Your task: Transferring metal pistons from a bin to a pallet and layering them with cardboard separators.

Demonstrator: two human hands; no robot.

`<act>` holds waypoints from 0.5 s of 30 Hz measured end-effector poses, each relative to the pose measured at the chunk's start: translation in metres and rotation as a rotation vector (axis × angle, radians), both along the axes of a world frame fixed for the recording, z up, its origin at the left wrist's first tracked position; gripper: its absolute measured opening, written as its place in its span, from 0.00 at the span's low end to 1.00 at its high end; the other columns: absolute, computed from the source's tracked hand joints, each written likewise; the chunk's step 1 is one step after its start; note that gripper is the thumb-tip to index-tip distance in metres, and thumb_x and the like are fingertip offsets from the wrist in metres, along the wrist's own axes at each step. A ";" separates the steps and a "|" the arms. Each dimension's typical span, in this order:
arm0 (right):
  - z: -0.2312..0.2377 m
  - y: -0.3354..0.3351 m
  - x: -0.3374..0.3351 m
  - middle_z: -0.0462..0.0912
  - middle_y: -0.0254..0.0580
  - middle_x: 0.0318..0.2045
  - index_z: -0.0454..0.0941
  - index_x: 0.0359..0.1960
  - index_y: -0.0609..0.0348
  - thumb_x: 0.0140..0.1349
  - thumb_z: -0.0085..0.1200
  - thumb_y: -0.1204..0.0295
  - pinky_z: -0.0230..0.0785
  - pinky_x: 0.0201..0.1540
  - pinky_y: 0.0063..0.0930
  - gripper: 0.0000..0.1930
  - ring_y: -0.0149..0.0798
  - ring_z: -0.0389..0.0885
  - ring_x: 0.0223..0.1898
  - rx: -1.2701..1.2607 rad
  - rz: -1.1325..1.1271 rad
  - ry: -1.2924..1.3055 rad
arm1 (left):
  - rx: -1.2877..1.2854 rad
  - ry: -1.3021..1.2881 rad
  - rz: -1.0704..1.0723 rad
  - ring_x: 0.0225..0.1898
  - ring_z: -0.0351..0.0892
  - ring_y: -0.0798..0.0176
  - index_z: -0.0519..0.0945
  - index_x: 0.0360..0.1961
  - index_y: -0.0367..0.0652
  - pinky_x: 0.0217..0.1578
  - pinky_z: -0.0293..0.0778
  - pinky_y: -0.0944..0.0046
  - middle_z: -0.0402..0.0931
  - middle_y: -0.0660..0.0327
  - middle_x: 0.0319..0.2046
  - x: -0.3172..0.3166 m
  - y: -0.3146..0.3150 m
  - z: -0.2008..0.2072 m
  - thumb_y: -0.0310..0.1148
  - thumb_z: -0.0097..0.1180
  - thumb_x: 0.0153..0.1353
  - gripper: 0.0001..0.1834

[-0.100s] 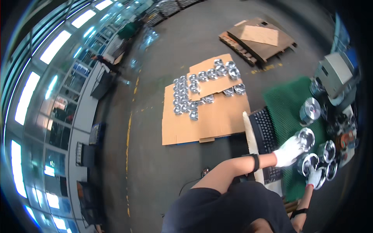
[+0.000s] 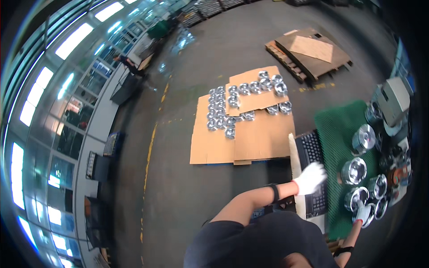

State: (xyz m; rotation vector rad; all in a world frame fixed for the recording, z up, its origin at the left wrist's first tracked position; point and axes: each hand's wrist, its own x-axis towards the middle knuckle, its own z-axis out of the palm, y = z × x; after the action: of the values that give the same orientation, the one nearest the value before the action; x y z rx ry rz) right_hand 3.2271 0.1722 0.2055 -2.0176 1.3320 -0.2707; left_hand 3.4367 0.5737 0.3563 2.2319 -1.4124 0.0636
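White-gloved, the right hand point(image 2: 363, 213) touches metal cups point(image 2: 351, 197) on a green mat point(image 2: 334, 149) while the blurred left hand point(image 2: 311, 178) hides part of a keyboard point(image 2: 311, 148), whether either hand's fingers grip being impossible to tell, with a grey machine point(image 2: 393, 102) crowding the mat's far end and cup-covered cardboard point(image 2: 263, 138) beyond.

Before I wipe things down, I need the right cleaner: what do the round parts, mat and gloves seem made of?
Round parts: probably metal, polished, from their bright mirror-like highlights. Mat: perhaps rubber or plastic, textured, its green surface showing a fine pattern. Gloves: likely fabric, matt white, without shine; weave too blurred.
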 end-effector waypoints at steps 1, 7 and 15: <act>-0.015 -0.008 0.000 0.79 0.38 0.28 0.70 0.52 0.75 0.48 0.66 0.66 0.62 0.22 0.29 0.32 0.31 0.69 0.20 -0.166 0.035 -0.101 | 0.068 -0.028 0.114 0.43 0.71 0.52 0.78 0.35 0.39 0.44 0.67 0.54 0.74 0.54 0.35 -0.002 0.048 -0.021 0.35 0.61 0.41 0.18; 0.124 0.085 0.040 0.82 0.54 0.41 0.69 0.56 0.65 0.57 0.52 0.44 0.70 0.49 0.49 0.36 0.55 0.81 0.46 -0.332 0.148 0.686 | 0.668 0.795 0.971 0.50 0.79 0.48 0.83 0.45 0.49 0.50 0.74 0.53 0.80 0.52 0.47 -0.082 0.347 -0.077 0.52 0.50 0.55 0.24; 0.151 0.415 0.126 0.81 0.54 0.38 0.76 0.48 0.64 0.49 0.60 0.62 0.71 0.47 0.45 0.25 0.54 0.79 0.42 -0.669 0.708 -0.046 | 0.610 1.185 0.976 0.61 0.70 0.56 0.70 0.62 0.49 0.58 0.66 0.57 0.73 0.60 0.59 -0.340 0.602 -0.252 0.43 0.50 0.64 0.26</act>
State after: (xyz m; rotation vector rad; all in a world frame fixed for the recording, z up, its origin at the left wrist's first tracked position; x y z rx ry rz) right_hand 3.3527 0.5873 0.3562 -2.8652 0.4358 -0.4614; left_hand 3.0970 1.1757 0.1041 2.3908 0.3572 -1.2501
